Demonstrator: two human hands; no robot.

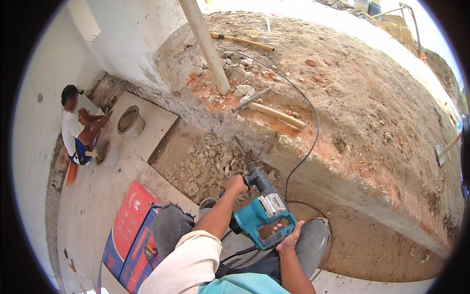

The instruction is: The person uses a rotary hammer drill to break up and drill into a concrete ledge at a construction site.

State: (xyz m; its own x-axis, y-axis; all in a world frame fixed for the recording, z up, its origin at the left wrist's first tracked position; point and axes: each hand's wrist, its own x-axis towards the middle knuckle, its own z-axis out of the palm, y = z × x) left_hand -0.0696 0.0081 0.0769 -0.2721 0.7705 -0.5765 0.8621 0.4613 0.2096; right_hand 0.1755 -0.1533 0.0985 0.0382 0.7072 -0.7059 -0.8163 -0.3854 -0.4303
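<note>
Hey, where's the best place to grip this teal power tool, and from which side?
Take the power tool by its rear loop handle, probably from the right with the right hand: the loop lies nearest the person, its opening allowing a wrap. The left hand likely suits the black side handle, from the left, since that juts out near the front.

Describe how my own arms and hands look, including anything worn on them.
Your left hand and right hand are both ungloved. A loose cream sleeve ends above the left forearm, which is bare; no sleeve shows on the right forearm.
</note>
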